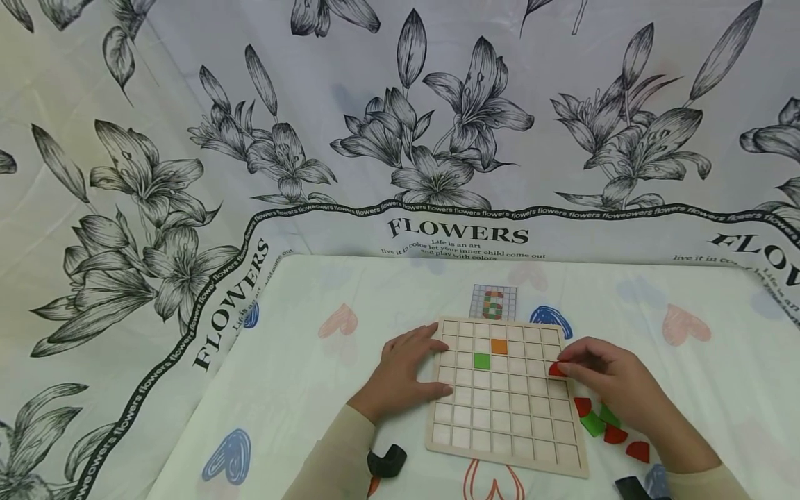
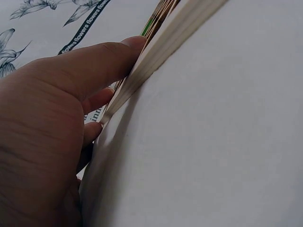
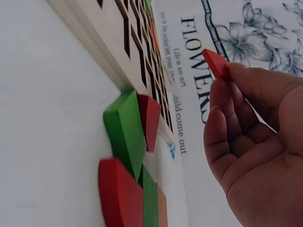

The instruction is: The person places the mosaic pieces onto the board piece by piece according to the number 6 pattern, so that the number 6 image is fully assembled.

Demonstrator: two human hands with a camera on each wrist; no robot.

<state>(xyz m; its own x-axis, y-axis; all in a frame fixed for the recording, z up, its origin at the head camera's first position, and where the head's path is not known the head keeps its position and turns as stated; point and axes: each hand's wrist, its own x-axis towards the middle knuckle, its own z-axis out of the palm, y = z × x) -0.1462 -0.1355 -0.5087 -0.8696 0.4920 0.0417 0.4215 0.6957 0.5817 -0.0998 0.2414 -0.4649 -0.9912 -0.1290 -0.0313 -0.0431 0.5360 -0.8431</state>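
Note:
A wooden grid board (image 1: 507, 443) lies on the table cloth, with a green square (image 1: 482, 361) and an orange square (image 1: 499, 346) in its cells. My left hand (image 1: 403, 375) is spread along the board's left edge; in the left wrist view its thumb (image 2: 106, 64) rests against the rim. Between thumb and fingertips, my right hand (image 1: 615, 375) pinches a red quarter-round block (image 1: 556, 369) over the board's right edge. The right wrist view shows this red block (image 3: 217, 64) raised at the fingertips, the other fingers curled beneath.
Right of the board lie loose blocks: a green block (image 1: 592, 424), a red quarter-round (image 1: 638, 451) and several others. A small pattern card (image 1: 478, 303) with a coloured figure lies behind the board. Black objects lie near each forearm, one at the left (image 1: 387, 461).

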